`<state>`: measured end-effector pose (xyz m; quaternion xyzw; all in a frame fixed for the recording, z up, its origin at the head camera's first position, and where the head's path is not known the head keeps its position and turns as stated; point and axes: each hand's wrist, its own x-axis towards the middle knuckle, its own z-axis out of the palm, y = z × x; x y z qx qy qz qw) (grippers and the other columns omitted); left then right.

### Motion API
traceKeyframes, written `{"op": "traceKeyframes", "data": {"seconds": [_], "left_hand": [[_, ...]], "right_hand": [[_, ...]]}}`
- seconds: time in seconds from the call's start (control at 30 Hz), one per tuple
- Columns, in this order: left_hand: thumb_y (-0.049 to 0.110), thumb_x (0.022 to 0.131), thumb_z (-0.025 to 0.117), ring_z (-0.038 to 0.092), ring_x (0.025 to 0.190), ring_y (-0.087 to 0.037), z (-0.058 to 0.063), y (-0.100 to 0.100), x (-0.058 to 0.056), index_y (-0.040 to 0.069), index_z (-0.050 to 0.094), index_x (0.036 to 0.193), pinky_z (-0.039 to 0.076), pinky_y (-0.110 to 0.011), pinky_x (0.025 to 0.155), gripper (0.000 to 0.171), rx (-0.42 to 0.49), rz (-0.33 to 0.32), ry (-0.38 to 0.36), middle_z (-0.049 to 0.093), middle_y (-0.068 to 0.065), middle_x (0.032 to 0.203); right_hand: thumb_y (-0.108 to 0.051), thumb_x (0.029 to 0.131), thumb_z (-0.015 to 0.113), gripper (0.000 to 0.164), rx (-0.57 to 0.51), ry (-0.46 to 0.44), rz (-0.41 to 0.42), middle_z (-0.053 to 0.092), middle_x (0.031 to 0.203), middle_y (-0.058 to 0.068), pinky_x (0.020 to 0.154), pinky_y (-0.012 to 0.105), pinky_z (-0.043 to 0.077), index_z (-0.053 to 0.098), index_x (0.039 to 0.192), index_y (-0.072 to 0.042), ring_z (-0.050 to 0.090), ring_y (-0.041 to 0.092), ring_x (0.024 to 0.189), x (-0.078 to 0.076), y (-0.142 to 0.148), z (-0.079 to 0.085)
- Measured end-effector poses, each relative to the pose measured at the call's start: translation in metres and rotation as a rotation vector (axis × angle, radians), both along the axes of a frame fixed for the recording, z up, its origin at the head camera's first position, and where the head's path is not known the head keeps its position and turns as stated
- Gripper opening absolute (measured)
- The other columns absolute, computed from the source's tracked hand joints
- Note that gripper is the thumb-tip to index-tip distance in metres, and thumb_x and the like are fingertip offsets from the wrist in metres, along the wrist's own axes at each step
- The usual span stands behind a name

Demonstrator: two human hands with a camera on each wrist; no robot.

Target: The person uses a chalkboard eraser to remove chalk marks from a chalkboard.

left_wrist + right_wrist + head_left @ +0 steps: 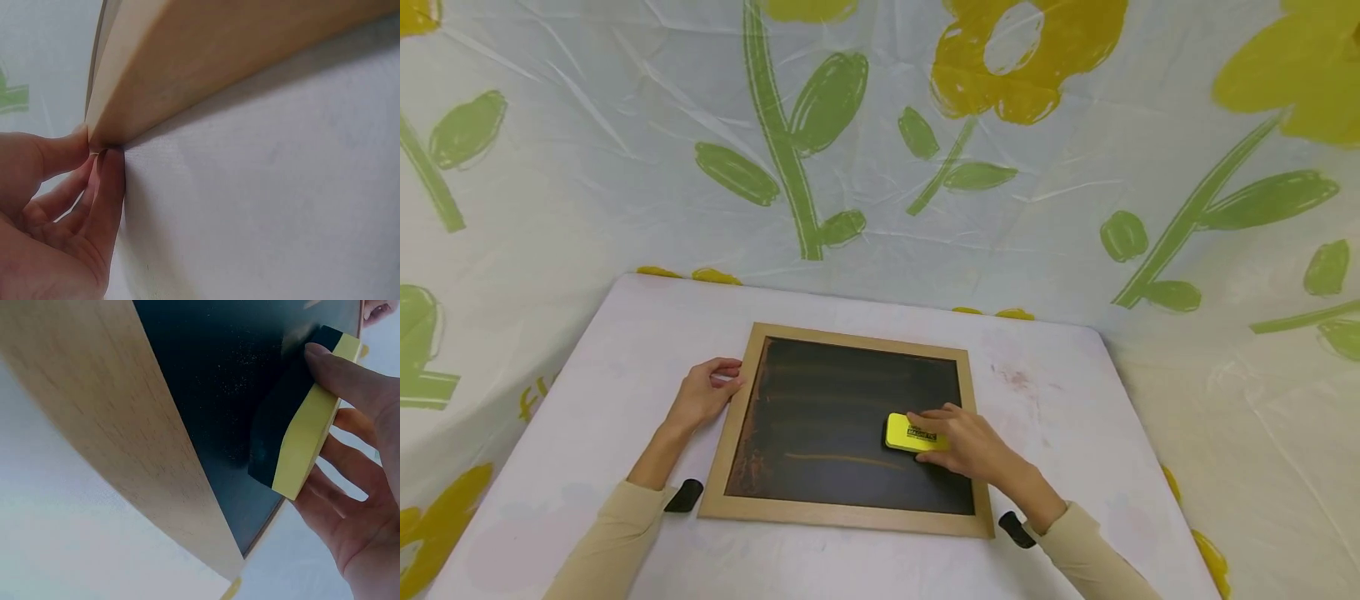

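A chalkboard (850, 392) with a light wooden frame lies on the white table, and one orange-brown chalk line (842, 457) crosses its lower part. At the frame's left side, my left hand (703, 393) pinches the wooden edge (134, 69) between thumb and fingertips. My right hand (966, 442) grips a yellow eraser (898, 432) with a black felt side, over the right half of the black surface. In the right wrist view the thumb presses on one long side of the eraser (306, 434), with the other fingers behind it. Fine pale dust specks dot the board there.
The white table (1045, 392) carries faint reddish smudges right of the board. A white cloth (647, 150) printed with yellow flowers and green leaves hangs behind and around the table. Black straps (685, 496) show at both wrists.
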<state>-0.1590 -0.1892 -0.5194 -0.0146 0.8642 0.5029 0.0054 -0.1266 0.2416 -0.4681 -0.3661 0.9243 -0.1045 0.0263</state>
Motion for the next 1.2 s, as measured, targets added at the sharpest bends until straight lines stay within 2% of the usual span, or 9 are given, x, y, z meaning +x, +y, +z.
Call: {"op": "traceKeyframes", "data": {"seconds": [0.1, 0.17, 0.33, 0.37, 0.5, 0.7, 0.97, 1.2], "left_hand": [[0.005, 0.099, 0.067, 0.068, 0.097, -0.039, 0.0, 0.0, 0.001, -0.013, 0.061, 0.128, 0.05, -0.022, 0.067, 0.034, -0.004, 0.0, -0.005, 0.067, -0.029, 0.116], [0.004, 0.099, 0.066, 0.068, 0.097, -0.039, 0.0, 0.0, 0.001, -0.013, 0.061, 0.128, 0.05, -0.021, 0.066, 0.034, -0.001, -0.001, -0.007, 0.067, -0.029, 0.115], [0.005, 0.099, 0.066, 0.068, 0.097, -0.039, 0.001, 0.0, 0.0, -0.012, 0.06, 0.129, 0.05, -0.022, 0.067, 0.034, -0.003, -0.001, -0.008, 0.067, -0.029, 0.116], [0.005, 0.099, 0.066, 0.068, 0.097, -0.039, 0.001, 0.0, 0.0, -0.012, 0.06, 0.129, 0.05, -0.022, 0.067, 0.034, -0.005, -0.003, -0.007, 0.067, -0.029, 0.116], [0.006, 0.1, 0.066, 0.068, 0.098, -0.039, 0.0, 0.0, 0.0, -0.012, 0.06, 0.129, 0.05, -0.023, 0.068, 0.035, -0.014, -0.005, -0.004, 0.067, -0.029, 0.116], [0.005, 0.1, 0.066, 0.067, 0.099, -0.039, -0.001, -0.001, 0.0, -0.012, 0.06, 0.13, 0.05, -0.021, 0.067, 0.036, -0.008, -0.007, -0.009, 0.067, -0.029, 0.118], [0.005, 0.1, 0.065, 0.067, 0.099, -0.039, -0.002, -0.002, 0.0, -0.012, 0.059, 0.131, 0.049, -0.021, 0.067, 0.035, 0.0, -0.008, -0.016, 0.066, -0.029, 0.118], [0.007, 0.101, 0.064, 0.066, 0.102, -0.039, -0.002, -0.003, -0.002, -0.011, 0.059, 0.133, 0.051, -0.023, 0.068, 0.037, -0.001, -0.009, -0.022, 0.065, -0.029, 0.12]], "right_hand": [[-0.033, 0.084, 0.086, 0.063, -0.023, -0.01, -0.005, 0.071, 0.126, 0.014, 0.09, 0.052, 0.055, 0.066, 0.138, -0.007, 0.069, 0.033, 0.108, 0.002, 0.004, 0.001], [-0.034, 0.084, 0.086, 0.063, -0.032, -0.011, -0.017, 0.071, 0.126, 0.013, 0.089, 0.05, 0.056, 0.066, 0.138, -0.008, 0.069, 0.032, 0.108, 0.005, 0.007, 0.001], [-0.035, 0.084, 0.086, 0.064, -0.031, -0.028, -0.053, 0.071, 0.127, 0.011, 0.073, 0.035, 0.056, 0.066, 0.139, -0.01, 0.064, 0.024, 0.101, 0.014, 0.012, 0.004], [-0.035, 0.084, 0.086, 0.064, -0.027, -0.03, -0.058, 0.071, 0.127, 0.011, 0.073, 0.035, 0.055, 0.066, 0.139, -0.01, 0.063, 0.024, 0.101, 0.016, 0.014, 0.005], [-0.034, 0.083, 0.087, 0.064, -0.013, -0.025, -0.071, 0.071, 0.125, 0.011, 0.076, 0.037, 0.057, 0.066, 0.139, -0.011, 0.064, 0.025, 0.102, 0.025, 0.019, 0.007], [-0.034, 0.083, 0.087, 0.063, -0.011, -0.012, -0.076, 0.072, 0.123, 0.01, 0.07, 0.031, 0.055, 0.066, 0.139, -0.012, 0.064, 0.021, 0.098, 0.037, 0.026, 0.009], [-0.036, 0.082, 0.087, 0.064, 0.016, -0.044, -0.108, 0.072, 0.122, 0.008, 0.07, 0.03, 0.055, 0.067, 0.138, -0.012, 0.064, 0.02, 0.097, 0.05, 0.031, 0.008], [-0.036, 0.08, 0.088, 0.063, 0.015, 0.025, -0.101, 0.073, 0.119, 0.007, 0.07, 0.032, 0.057, 0.069, 0.136, -0.012, 0.066, 0.022, 0.098, 0.061, 0.04, 0.006]]}}
